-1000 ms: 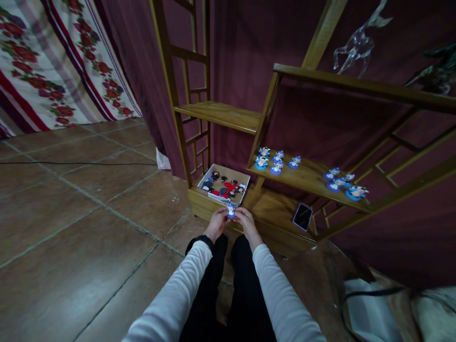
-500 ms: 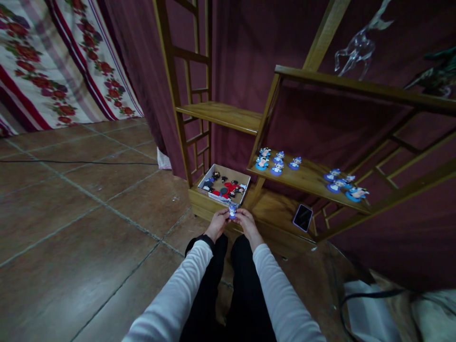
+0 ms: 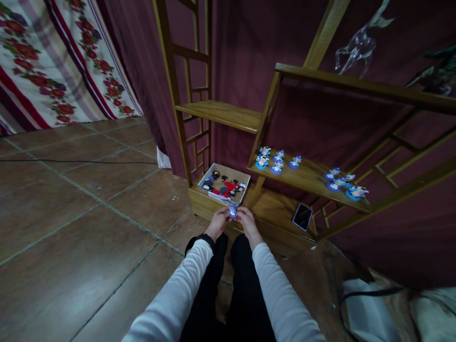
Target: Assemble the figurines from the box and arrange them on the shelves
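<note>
Between my two hands is a small purple-and-white figurine (image 3: 232, 211) on a round purple base. My left hand (image 3: 219, 222) grips it from the left, fingers closed, and my right hand (image 3: 247, 221) pinches it from the right. Just beyond them, a shallow cardboard box (image 3: 245, 177) holds several figurines in red, black and blue. On the shelf (image 3: 309, 179) to the right, several purple-based figurines (image 3: 277, 166) and blue-based figurines (image 3: 262, 162) stand in a left group. Another group, with a blue-based figurine (image 3: 356, 192), stands at the shelf's right end.
A phone or tablet (image 3: 302, 217) with a dark screen lies on the lower shelf. Above, a clear glass animal (image 3: 356, 47) stands on the upper shelf. The wooden frame's posts (image 3: 173, 90) rise beside the box. A black cable (image 3: 78, 162) crosses the tiled floor.
The figurine has turned and tilted slightly between my fingers. Both hands stay almost in place, and the figurines on the shelf and in the box have not moved.
</note>
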A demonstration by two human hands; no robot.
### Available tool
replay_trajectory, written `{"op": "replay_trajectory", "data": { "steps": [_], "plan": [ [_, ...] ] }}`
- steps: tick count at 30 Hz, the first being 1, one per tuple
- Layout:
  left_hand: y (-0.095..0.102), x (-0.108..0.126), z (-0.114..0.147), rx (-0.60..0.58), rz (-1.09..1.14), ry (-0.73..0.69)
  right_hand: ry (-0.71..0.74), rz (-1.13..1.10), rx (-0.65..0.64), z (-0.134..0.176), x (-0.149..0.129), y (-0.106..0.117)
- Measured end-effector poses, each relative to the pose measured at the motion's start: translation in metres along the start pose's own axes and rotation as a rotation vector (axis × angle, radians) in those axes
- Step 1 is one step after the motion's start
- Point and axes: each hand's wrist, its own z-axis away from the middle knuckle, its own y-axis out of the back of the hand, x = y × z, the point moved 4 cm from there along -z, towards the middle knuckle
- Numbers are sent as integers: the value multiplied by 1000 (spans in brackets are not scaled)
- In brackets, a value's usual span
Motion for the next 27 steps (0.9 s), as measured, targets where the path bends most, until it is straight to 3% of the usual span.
{"op": "replay_trajectory", "data": {
  "steps": [12, 27],
  "plan": [
    [0, 1, 2, 0, -50, 4, -85, -103, -56, -3, 1, 8],
    [-3, 7, 6, -83, -68, -115, 145, 103, -99, -2, -14, 11]
  ]
}}
